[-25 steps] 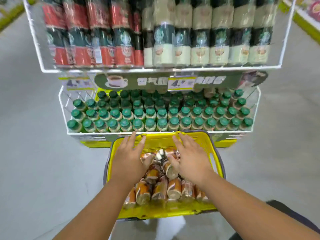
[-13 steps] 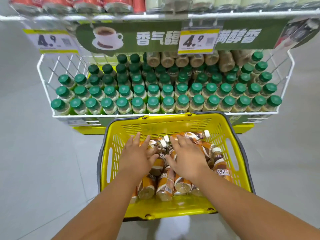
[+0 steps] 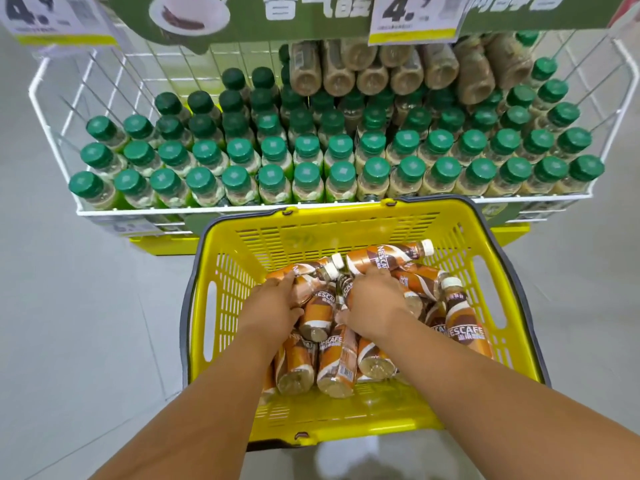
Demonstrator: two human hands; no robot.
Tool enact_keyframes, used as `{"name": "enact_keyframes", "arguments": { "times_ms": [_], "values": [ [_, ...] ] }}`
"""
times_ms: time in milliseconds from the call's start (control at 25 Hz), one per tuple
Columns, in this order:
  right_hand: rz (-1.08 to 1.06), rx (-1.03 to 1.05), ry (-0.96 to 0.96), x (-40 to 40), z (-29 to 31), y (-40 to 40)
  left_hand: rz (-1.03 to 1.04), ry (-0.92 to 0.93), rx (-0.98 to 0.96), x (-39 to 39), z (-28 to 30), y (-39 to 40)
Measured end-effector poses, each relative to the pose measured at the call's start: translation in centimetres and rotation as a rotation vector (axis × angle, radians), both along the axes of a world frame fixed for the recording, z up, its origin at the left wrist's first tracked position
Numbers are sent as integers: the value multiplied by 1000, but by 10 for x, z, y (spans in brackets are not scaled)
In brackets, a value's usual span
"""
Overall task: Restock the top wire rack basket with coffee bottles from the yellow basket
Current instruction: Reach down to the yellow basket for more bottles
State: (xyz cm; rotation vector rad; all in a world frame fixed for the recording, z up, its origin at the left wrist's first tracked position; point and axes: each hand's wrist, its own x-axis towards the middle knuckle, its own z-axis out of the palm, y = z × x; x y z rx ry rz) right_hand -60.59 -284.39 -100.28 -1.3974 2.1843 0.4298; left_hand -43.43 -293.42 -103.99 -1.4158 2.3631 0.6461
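Note:
The yellow basket (image 3: 242, 258) stands on the floor in front of the rack and holds several orange-brown coffee bottles lying in a heap. My left hand (image 3: 277, 301) curls around one lying coffee bottle (image 3: 311, 271) at the pile's left. My right hand (image 3: 375, 299) closes over another coffee bottle (image 3: 388, 256) whose white cap points to the right. The top wire rack basket is out of frame above; only its green sign strip (image 3: 311, 15) shows.
A white wire basket (image 3: 52, 147) right behind the yellow one is packed with green-capped bottles (image 3: 273, 174), with a few brown bottles (image 3: 374, 71) lying on top at the back. Price tags (image 3: 412, 19) hang above. Grey floor lies to both sides.
The view has tilted down and closer, so the top rack basket left the frame. Both hands went from lying flat on the pile to curling around bottles.

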Motion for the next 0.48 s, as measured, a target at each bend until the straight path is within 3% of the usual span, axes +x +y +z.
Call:
{"name": "enact_keyframes", "arguments": {
  "times_ms": [240,400,480],
  "values": [
    [-151,-43,-43,0,9,-3,22,28,-21,-4,1,-3],
    [-462,-173,-236,-14,29,9,168,173,-16,-5,19,0],
    [-725,-264,-486,-20,34,16,294,298,36,-5,33,3]
  ]
}}
